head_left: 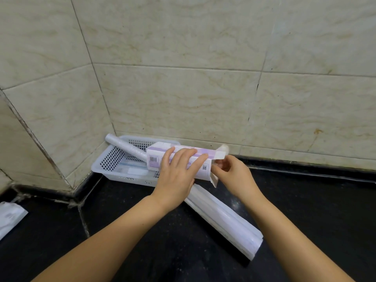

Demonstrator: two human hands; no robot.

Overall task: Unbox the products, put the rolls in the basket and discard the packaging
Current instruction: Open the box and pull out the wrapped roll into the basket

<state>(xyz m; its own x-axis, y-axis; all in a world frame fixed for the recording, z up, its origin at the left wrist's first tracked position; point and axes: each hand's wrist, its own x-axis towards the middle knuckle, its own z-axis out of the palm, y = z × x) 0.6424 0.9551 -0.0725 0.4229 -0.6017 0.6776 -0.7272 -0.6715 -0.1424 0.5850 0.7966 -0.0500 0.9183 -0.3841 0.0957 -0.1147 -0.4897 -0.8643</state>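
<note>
My left hand (176, 173) grips a long white and purple box (156, 158) across its middle, holding it above the counter. The box's right end is open, with its flaps (220, 152) folded out. My right hand (234, 176) pinches at that open end; what lies between its fingers is hidden. A white perforated basket (101, 165) sits in the wall corner behind the box. A white roll (126, 146) leans across the basket, one end poking over its back rim. Flat packages lie in the basket's bottom.
A long white package (223, 218) lies diagonally on the black counter (305, 200) under my hands. Another white package (10, 217) shows at the left edge. Beige tiled walls (183, 88) close off the back and left.
</note>
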